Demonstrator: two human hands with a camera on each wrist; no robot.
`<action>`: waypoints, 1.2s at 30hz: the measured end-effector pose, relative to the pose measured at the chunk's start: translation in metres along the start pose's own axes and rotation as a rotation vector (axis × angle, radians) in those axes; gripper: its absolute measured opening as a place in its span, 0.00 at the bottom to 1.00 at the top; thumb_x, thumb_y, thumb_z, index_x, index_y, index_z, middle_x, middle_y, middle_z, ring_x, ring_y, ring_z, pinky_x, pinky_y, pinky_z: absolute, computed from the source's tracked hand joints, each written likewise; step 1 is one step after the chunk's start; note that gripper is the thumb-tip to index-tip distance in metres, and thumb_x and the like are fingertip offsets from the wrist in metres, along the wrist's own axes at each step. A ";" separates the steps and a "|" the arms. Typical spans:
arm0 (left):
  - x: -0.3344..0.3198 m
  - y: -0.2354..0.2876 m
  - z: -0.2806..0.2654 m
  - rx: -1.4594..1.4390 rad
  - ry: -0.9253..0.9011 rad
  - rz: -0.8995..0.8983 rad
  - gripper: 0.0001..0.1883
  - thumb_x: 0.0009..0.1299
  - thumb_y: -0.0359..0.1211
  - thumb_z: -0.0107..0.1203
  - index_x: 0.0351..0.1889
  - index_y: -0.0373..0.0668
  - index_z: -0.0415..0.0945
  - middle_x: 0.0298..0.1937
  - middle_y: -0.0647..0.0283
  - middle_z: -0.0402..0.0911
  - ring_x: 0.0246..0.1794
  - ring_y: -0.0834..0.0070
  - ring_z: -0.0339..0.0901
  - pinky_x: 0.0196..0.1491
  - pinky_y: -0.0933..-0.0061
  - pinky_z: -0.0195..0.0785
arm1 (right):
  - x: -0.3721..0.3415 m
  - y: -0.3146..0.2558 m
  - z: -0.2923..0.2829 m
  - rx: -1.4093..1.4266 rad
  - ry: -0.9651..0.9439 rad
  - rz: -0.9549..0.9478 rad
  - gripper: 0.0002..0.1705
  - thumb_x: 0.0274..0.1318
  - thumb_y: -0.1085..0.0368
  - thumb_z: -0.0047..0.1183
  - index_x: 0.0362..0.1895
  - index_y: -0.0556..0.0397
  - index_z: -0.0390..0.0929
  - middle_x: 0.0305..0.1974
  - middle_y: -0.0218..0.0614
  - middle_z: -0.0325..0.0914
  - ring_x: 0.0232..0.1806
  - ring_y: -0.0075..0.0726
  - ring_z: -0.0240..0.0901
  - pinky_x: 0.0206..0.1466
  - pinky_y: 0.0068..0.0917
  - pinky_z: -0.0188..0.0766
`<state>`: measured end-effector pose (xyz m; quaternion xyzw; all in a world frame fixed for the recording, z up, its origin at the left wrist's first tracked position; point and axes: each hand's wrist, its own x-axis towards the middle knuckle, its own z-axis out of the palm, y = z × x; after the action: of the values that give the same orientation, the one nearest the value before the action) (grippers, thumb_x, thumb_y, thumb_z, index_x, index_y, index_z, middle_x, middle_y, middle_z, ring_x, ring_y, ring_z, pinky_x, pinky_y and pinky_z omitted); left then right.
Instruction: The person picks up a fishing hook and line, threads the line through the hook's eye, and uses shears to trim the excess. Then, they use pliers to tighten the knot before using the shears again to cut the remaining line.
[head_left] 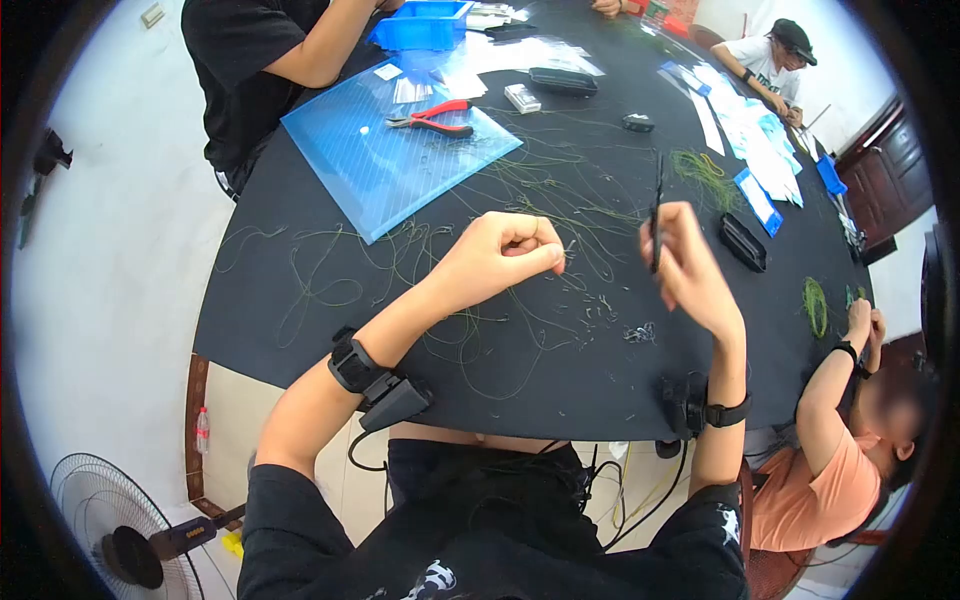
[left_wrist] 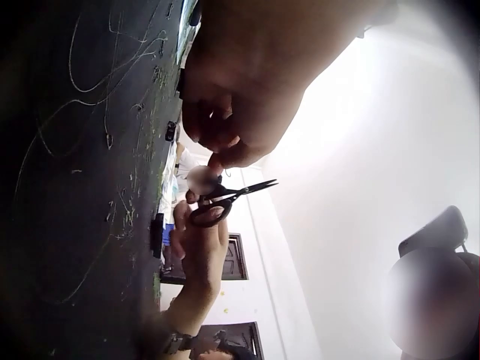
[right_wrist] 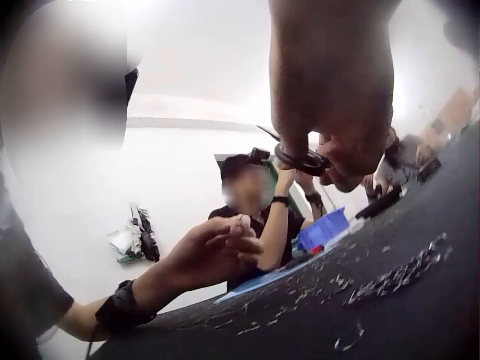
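Note:
My left hand (head_left: 505,255) has its fingers curled, thumb against index finger, above the dark table. A small curved hook (left_wrist: 229,172) shows at those fingertips in the left wrist view, much of it hidden by them. To the right, my right hand (head_left: 690,265) holds black-handled scissors (head_left: 657,215), fingers at the handle loops. The blades point up and away, standing slightly apart in the left wrist view. Below and between the hands lie small shiny hooks and clippings (head_left: 640,333). Thin green lines (head_left: 500,370) trail across the table about the left hand.
A blue cutting mat (head_left: 370,165) bears red-handled pliers (head_left: 432,119). Beyond it are a blue bin (head_left: 420,28) and black cases (head_left: 563,81). A black case (head_left: 742,242) and green line bundles (head_left: 815,307) lie right. Other people sit around the table; a fan (head_left: 125,530) stands lower left.

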<state>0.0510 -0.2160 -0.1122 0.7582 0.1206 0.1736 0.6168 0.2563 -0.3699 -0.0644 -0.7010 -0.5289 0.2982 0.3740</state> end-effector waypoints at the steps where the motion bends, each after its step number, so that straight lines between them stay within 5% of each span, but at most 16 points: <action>1: 0.001 -0.001 0.001 -0.038 0.004 0.021 0.09 0.66 0.34 0.52 0.29 0.38 0.77 0.26 0.72 0.73 0.28 0.88 0.66 0.34 0.83 0.60 | 0.003 0.010 0.008 0.052 -0.109 -0.027 0.16 0.61 0.70 0.37 0.52 0.53 0.51 0.32 0.34 0.69 0.16 0.18 0.60 0.18 0.16 0.61; 3: 0.001 0.001 0.002 -0.114 0.008 0.063 0.09 0.66 0.33 0.52 0.28 0.39 0.77 0.17 0.78 0.66 0.20 0.91 0.59 0.27 0.85 0.54 | 0.004 0.012 0.015 0.058 -0.332 -0.043 0.18 0.62 0.69 0.37 0.53 0.54 0.48 0.34 0.34 0.65 0.20 0.18 0.60 0.22 0.17 0.63; 7: -0.003 0.016 -0.001 -0.271 -0.115 0.004 0.09 0.67 0.34 0.52 0.30 0.38 0.75 0.30 0.66 0.77 0.34 0.83 0.71 0.39 0.80 0.63 | 0.007 0.024 0.024 0.298 -0.493 -0.229 0.17 0.57 0.63 0.43 0.48 0.56 0.57 0.34 0.32 0.59 0.33 0.21 0.59 0.32 0.20 0.63; 16: -0.005 0.018 0.003 -0.462 -0.225 -0.024 0.09 0.67 0.35 0.51 0.29 0.39 0.74 0.29 0.67 0.74 0.32 0.83 0.70 0.38 0.79 0.63 | 0.005 0.031 0.043 0.296 -0.441 -0.239 0.39 0.38 0.37 0.62 0.43 0.53 0.64 0.33 0.26 0.62 0.26 0.18 0.53 0.24 0.17 0.53; 25: -0.005 0.015 0.004 -0.560 -0.228 -0.029 0.07 0.67 0.32 0.52 0.33 0.37 0.75 0.30 0.67 0.74 0.33 0.82 0.71 0.38 0.80 0.65 | 0.007 0.034 0.047 0.247 -0.437 -0.250 0.36 0.33 0.43 0.67 0.40 0.54 0.67 0.21 0.22 0.52 0.20 0.18 0.46 0.22 0.19 0.44; 36: -0.005 0.012 0.003 -0.548 -0.221 -0.033 0.07 0.66 0.32 0.52 0.34 0.37 0.75 0.31 0.67 0.74 0.33 0.83 0.71 0.38 0.81 0.65 | 0.006 0.025 0.044 0.230 -0.423 -0.260 0.29 0.35 0.50 0.68 0.35 0.54 0.69 0.18 0.21 0.50 0.19 0.17 0.45 0.21 0.20 0.42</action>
<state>0.0473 -0.2231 -0.1012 0.5758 0.0137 0.1062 0.8105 0.2352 -0.3589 -0.1097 -0.5023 -0.6435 0.4456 0.3675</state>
